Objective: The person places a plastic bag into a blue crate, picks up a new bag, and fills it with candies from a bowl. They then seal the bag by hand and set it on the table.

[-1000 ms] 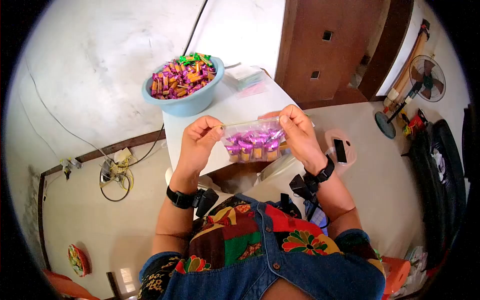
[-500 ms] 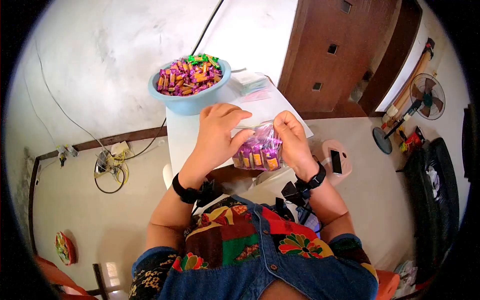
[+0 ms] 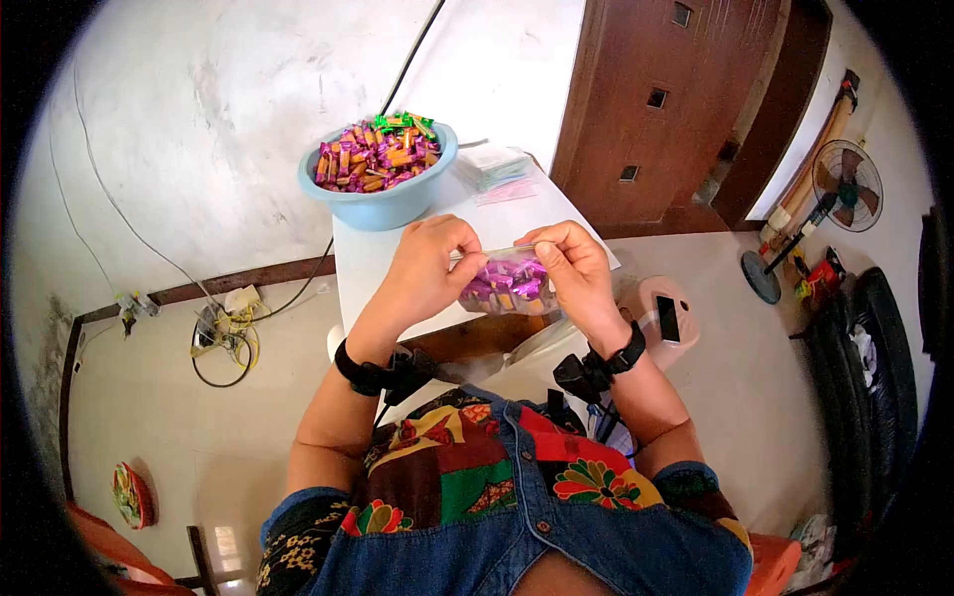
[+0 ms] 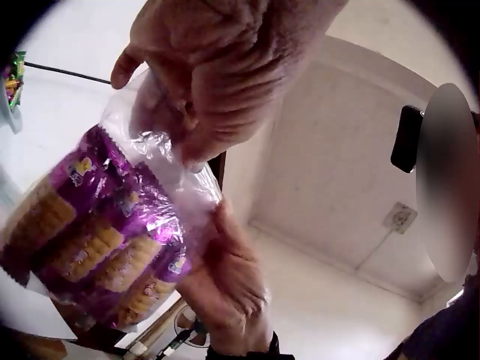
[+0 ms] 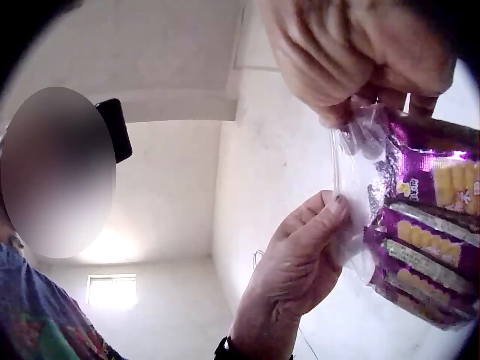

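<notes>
A clear plastic zip bag (image 3: 505,286) hangs between both hands over the near part of the white table (image 3: 373,298). Inside it are several purple-wrapped biscuit packs (image 4: 90,232), standing side by side. My left hand (image 3: 429,266) pinches the bag's top edge on the left side, thumb against the curled forefinger. On the other side, my right hand (image 3: 578,273) pinches the same edge between thumb and fingers. In the right wrist view the bag's upper strip (image 5: 352,184) is without packs, and the left thumb (image 5: 339,206) lies on it.
A light blue basin (image 3: 383,209) heaped with purple and some green packs stands at the table's back left. Flat plastic bags (image 3: 497,174) lie beside it. A pink bin-like container (image 3: 661,318) with a black top panel is right of the table. A fan (image 3: 847,189) stands farther off.
The hands have come closer together along the bag's top edge. The left hand's fingers lifted and stretched out half a second ago, and now curl down onto the edge again.
</notes>
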A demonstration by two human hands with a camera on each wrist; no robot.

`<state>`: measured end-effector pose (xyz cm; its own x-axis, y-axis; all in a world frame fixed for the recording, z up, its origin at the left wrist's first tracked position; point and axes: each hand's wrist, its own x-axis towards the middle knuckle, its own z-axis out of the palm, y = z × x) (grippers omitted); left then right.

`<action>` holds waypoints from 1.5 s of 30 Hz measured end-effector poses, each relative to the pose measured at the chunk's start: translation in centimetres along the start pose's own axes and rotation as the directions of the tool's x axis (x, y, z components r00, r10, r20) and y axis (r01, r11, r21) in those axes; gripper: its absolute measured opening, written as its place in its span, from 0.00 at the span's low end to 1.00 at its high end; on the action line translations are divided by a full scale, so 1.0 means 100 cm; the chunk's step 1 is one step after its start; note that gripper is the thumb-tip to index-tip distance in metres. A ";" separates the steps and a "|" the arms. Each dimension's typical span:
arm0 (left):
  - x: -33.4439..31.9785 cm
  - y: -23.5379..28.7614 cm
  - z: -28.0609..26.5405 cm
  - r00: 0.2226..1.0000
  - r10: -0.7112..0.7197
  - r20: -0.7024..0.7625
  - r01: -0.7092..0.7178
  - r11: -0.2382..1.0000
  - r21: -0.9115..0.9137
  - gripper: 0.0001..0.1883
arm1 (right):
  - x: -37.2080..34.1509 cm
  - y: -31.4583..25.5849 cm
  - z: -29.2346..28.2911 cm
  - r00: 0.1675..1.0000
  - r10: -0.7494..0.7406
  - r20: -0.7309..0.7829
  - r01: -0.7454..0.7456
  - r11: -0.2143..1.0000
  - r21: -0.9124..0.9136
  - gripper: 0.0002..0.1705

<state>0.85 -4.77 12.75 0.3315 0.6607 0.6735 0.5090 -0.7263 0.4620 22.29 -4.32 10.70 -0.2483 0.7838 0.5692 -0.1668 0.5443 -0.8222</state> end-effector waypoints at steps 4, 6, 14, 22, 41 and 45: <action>-0.004 0.003 -0.007 0.977 -0.205 0.058 0.210 0.971 -0.117 0.07 | -0.001 0.000 0.000 0.999 -0.003 -0.034 0.005 0.999 0.044 0.05; -0.008 -0.001 -0.006 0.960 -0.276 0.040 0.278 0.937 -0.213 0.06 | -0.002 0.004 -0.002 0.999 0.005 -0.041 -0.002 0.997 0.074 0.06; -0.023 -0.035 0.011 0.885 -0.462 0.065 0.392 0.662 -0.639 0.04 | -0.003 0.016 0.000 0.994 0.041 -0.103 -0.019 0.979 0.202 0.05; -0.029 -0.036 0.018 0.846 -0.529 0.070 0.243 0.266 -0.933 0.01 | -0.002 0.017 0.000 0.984 0.092 -0.149 -0.061 0.977 0.202 0.04; 0.018 0.009 0.012 0.924 -0.256 0.285 0.335 0.899 -0.282 0.09 | -0.004 0.012 0.003 0.973 0.221 -0.062 -0.215 0.973 0.086 0.04; 0.021 0.022 0.013 0.927 -0.211 0.310 0.251 0.963 -0.096 0.07 | -0.005 0.013 0.002 0.974 0.217 -0.060 -0.214 0.976 0.048 0.04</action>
<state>3.70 -4.72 14.44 0.4461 0.8246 0.3480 0.4971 -0.5516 0.6698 22.05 -4.06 9.40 -0.2207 0.8997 0.3766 -0.1557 0.3487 -0.9242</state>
